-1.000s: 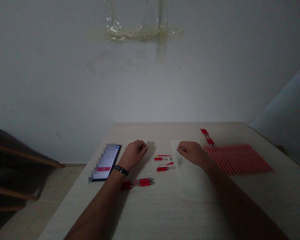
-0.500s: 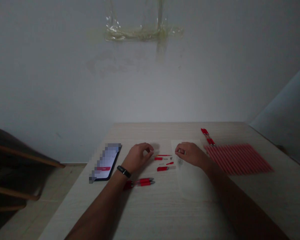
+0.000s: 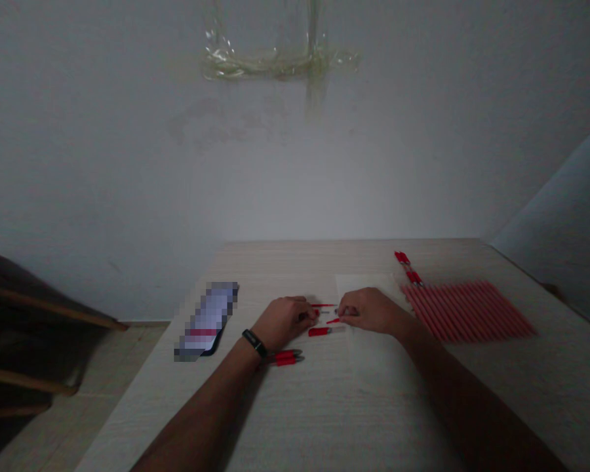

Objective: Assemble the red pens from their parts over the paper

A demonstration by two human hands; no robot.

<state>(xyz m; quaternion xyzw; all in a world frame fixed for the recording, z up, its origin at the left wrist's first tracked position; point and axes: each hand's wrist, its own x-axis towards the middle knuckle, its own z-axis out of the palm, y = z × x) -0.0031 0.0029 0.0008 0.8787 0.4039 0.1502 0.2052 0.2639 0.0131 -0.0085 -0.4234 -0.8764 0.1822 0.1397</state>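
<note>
1. 1 wall (image 3: 423,144) is crossed high up by strips of tape (image 3: 260,69).
2. 1 pale wood-grain table (image 3: 295,419) is set with its far edge against the wall; its left edge is bordered by tiled floor (image 3: 103,406). A broad stretch of tabletop is left between the forearms.
3. 1 row of slim red sticks (image 3: 467,311) is laid at right, too blurred to be counted.
4. 1 paper sheet (image 3: 373,360) is partly covered by the right hand (image 3: 373,309).
5. 2 hands are separated by a narrow gap. The left hand (image 3: 282,321) is curled, fingertips brought to a red tube (image 3: 316,313); the right is nearly pinched beside a small red piece (image 3: 333,321). Whether either is gripped cannot be told.
6. 1 phone (image 3: 209,321) is laid at left.
7. 4 red pens are seen: 2 near pens (image 3: 288,358), partly hidden by the left wrist, and 2 far pens (image 3: 409,270).
8. Around the gap, 1 red barrel (image 3: 318,332) is placed near, 1 thin refill (image 3: 323,305) far.
</note>
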